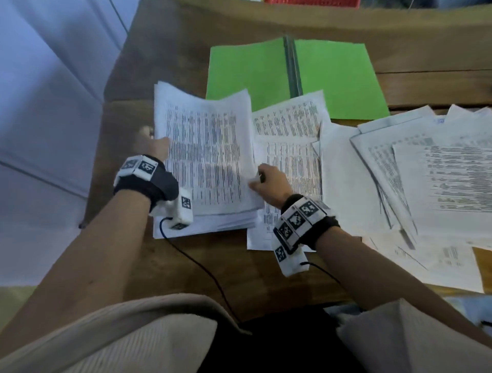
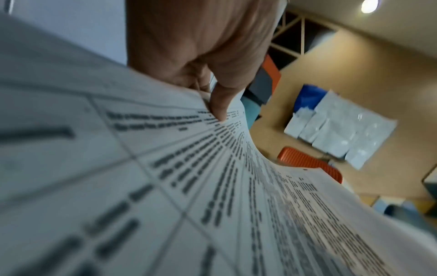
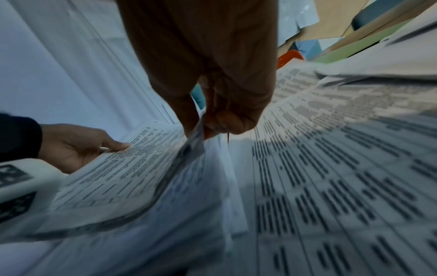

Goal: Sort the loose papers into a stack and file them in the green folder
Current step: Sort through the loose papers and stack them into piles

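A stack of printed papers [image 1: 205,159] lies on the wooden table, its top sheets lifted and bowed. My left hand [image 1: 155,145] grips the stack's left edge, thumb on top; the left wrist view shows the thumb [image 2: 220,104] pressed on the printed sheet [image 2: 212,186]. My right hand [image 1: 269,182] pinches the right edge of the top sheets, and in the right wrist view the right hand [image 3: 212,119] has that paper edge [image 3: 196,138] between thumb and fingers. The green folder [image 1: 338,80] lies open and flat behind the stack. Loose papers [image 1: 426,181] spread to the right.
More printed sheets [image 1: 290,149] lie under my right hand, overlapping the folder's front edge. The table's left edge [image 1: 98,170] drops off beside a pale wall. Wrist camera cables [image 1: 202,266] trail over the near table. A red basket [image 1: 311,2] stands at the far edge.
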The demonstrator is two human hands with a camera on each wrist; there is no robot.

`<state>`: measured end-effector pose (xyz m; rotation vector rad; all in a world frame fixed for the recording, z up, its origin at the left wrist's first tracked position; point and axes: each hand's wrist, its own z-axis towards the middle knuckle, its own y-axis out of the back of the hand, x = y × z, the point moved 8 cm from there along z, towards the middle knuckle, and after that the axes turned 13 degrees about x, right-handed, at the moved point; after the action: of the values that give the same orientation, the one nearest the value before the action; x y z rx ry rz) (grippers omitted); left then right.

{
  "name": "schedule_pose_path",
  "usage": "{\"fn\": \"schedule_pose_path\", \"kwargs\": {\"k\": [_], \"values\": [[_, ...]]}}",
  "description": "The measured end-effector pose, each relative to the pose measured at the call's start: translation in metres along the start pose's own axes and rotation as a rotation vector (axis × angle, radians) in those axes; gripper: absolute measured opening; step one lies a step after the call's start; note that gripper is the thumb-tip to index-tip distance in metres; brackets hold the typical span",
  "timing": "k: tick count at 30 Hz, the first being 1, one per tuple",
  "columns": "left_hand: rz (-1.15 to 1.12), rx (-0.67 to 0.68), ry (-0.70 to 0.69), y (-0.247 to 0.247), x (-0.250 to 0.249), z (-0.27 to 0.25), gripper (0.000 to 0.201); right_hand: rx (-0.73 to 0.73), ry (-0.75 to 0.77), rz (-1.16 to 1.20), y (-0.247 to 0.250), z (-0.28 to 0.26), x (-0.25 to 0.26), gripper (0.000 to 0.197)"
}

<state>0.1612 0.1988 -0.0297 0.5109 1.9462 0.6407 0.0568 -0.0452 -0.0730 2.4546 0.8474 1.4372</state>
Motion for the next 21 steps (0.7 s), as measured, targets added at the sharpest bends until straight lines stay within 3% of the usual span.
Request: {"fn": "schedule_pose_path", "kwargs": {"k": [1, 3, 5, 7, 9, 13, 16, 19, 21], "values": [[0.035, 0.012, 0.026, -0.005, 0.014, 0.002, 0.022, 0.023, -0.027, 0.009, -0.008, 0.001, -0.004, 0.009], [0.082, 0.012, 0.076, -0.012, 0.035, 0.002, 0.031, 0.083, -0.093, 0.005, -0.024, 0.002, -0.015, 0.038], [0.111, 0.001, 0.166, -0.017, 0.054, 0.001, 0.043, 0.068, -0.132, -0.041, -0.029, 0.003, -0.023, 0.054], [0.153, 0.031, 0.311, -0.023, 0.069, -0.001, 0.056, 0.020, -0.146, -0.143, -0.030, 0.005, -0.026, 0.063], [0.186, 0.088, 0.360, -0.033, 0.072, -0.004, 0.062, 0.029, -0.147, -0.238, -0.037, 0.007, -0.022, 0.061], [0.172, 0.097, 0.354, -0.045, 0.068, -0.009, 0.061, 0.044, -0.131, -0.314, -0.045, 0.011, -0.013, 0.049], [0.203, 0.050, 0.348, -0.045, 0.061, -0.009, 0.074, 0.090, -0.115, -0.326, -0.034, 0.016, -0.014, 0.039], [0.238, 0.050, 0.177, -0.062, 0.025, -0.010, 0.088, 0.052, -0.130, -0.298, 0.000, 0.022, -0.018, 0.046], [0.302, 0.079, 0.013, -0.082, -0.011, -0.011, 0.075, -0.006, -0.143, -0.286, 0.028, 0.025, -0.022, 0.048]]}}
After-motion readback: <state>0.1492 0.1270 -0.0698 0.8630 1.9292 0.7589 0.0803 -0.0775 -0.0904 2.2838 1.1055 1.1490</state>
